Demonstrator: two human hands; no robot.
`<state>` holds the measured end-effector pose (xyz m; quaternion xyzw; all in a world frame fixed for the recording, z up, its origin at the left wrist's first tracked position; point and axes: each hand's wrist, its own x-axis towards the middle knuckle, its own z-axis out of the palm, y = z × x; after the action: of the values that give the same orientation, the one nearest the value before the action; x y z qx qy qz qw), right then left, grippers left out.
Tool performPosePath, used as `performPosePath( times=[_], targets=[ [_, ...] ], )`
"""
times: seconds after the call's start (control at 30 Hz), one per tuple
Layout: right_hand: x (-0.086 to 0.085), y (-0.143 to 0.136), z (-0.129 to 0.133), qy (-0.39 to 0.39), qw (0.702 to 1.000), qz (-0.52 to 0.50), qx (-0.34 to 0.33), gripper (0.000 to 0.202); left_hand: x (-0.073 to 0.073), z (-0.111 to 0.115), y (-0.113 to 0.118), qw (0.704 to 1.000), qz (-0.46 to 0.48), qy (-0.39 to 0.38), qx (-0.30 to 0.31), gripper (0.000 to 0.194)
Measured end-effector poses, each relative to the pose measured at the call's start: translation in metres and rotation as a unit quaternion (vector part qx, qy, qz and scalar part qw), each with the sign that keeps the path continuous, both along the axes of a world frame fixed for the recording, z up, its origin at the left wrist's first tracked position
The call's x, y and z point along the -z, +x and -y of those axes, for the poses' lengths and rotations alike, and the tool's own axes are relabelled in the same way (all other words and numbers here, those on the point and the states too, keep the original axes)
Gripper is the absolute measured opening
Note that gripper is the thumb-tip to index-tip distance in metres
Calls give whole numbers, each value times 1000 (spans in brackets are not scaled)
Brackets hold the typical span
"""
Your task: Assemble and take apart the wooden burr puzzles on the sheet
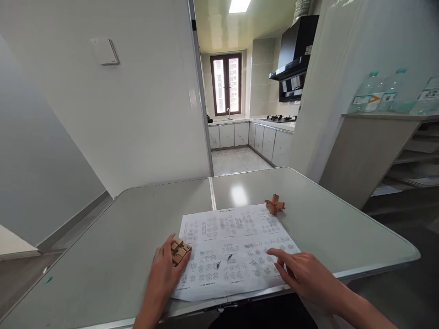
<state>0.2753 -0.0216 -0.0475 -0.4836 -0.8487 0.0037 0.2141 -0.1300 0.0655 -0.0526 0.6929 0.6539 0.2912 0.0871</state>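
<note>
A light wooden block puzzle (180,251), with grooves across its top, rests at the left edge of a printed sheet. My left hand (166,265) is closed around it, thumb on the near side and fingers on the far side. The white instruction sheet (236,284) carries rows of small line drawings and lies flat in front of me. Over its right part is my right hand (300,272), holding nothing, with the index finger stretched out towards the drawings and the thumb apart below it. A reddish-brown interlocking wooden puzzle (275,204) stands by the sheet's far right corner.
The pale table (329,219) has rounded corners and a seam down its middle. A shelf unit (373,146) at the right bears several plastic bottles (365,93). Behind the table are a white wall (151,123) and a doorway to a kitchen.
</note>
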Motion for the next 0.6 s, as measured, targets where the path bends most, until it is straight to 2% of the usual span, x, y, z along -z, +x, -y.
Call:
performPosePath(
  times=[0.13, 0.23, 0.37, 0.47, 0.6],
  targets=[
    [-4, -1, 6, -1, 1000, -9, -14, 30, -6, 2, 6, 1000, 9, 16, 3, 75],
    [-8, -2, 9, -11, 1000, -14, -17, 30, -16, 7, 21, 999, 17, 32, 23, 71],
    [-13, -8, 12, -29, 998, -43, -25, 28, -21, 19, 54, 991, 39, 59, 116, 57],
    [-18, -16, 13, -59, 996, -60, -29, 26, -17, 28, 82, 979, 62, 41, 189, 60],
    [-22, -29, 15, -96, 989, -110, -11, 24, -8, 36, 117, 965, 83, 13, 250, 69]
  ],
)
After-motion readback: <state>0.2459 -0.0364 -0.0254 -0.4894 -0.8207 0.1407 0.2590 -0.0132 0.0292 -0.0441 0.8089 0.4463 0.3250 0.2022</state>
